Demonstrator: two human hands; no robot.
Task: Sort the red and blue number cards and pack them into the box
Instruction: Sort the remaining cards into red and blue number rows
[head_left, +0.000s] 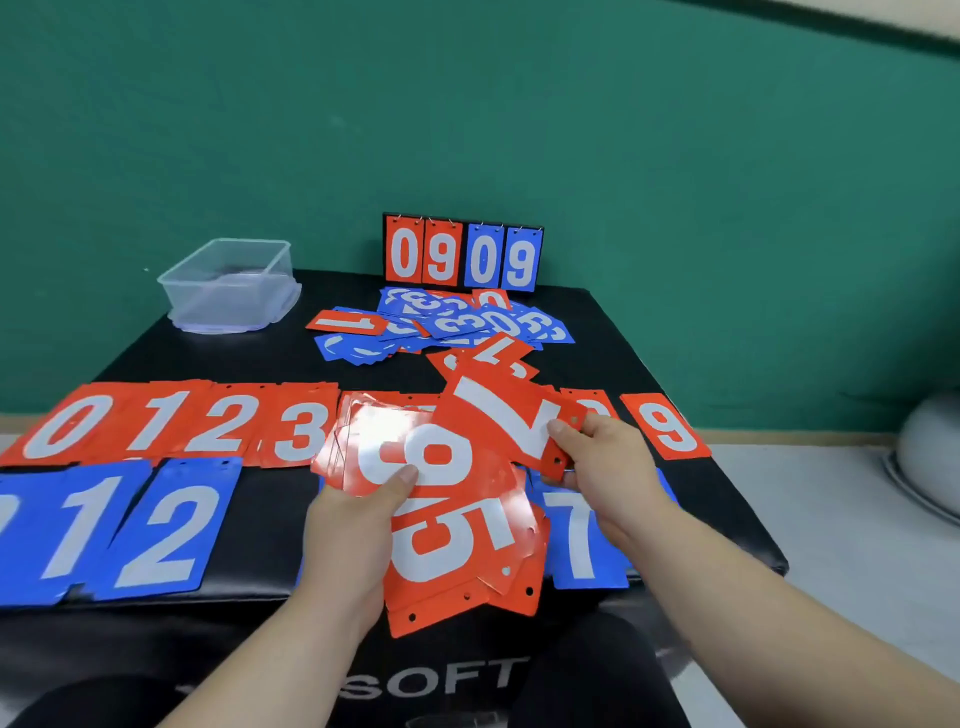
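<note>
The left hand (358, 525) pinches a fan of shiny red cards (457, 535) above the worktop (260, 358). The right hand (608, 462) pinches a red seven card (509, 421). Thin, stiff, slippery; hold the edges.

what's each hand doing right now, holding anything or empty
Left hand: closed on a fanned stack of red cards, 6 and 5 showing.
Right hand: closed on a single red 7 card.
</note>
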